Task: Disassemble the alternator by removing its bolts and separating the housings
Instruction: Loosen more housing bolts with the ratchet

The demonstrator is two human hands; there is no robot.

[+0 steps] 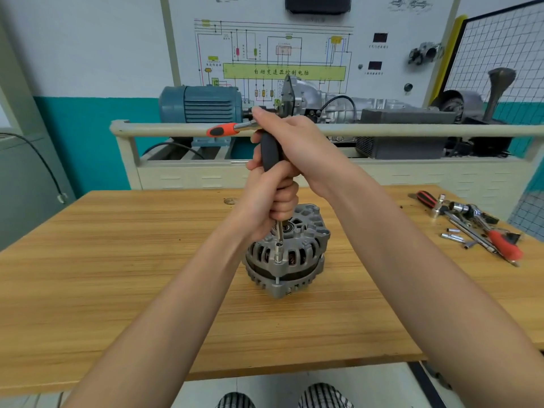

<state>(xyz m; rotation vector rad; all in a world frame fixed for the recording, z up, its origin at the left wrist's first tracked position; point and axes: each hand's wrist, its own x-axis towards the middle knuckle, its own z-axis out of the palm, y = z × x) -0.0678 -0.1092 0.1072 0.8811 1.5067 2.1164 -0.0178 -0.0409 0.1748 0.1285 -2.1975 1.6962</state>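
A grey alternator (287, 254) stands on the wooden table (117, 275), a little right of its middle. A tool with a black grip (270, 151) stands upright above it, and its thin shaft and socket (278, 248) reach down to a bolt on the near side of the housing. My left hand (273, 198) grips the lower part of the black grip. My right hand (291, 139) grips the top, where an orange-handled ratchet (223, 130) sticks out to the left.
Loose sockets, extensions and red-handled tools (477, 228) lie at the table's right edge. Behind the table stands a training bench with a rail (176, 129), a blue motor (203, 104) and a gearbox. A wire mesh panel (500, 45) is at the back right.
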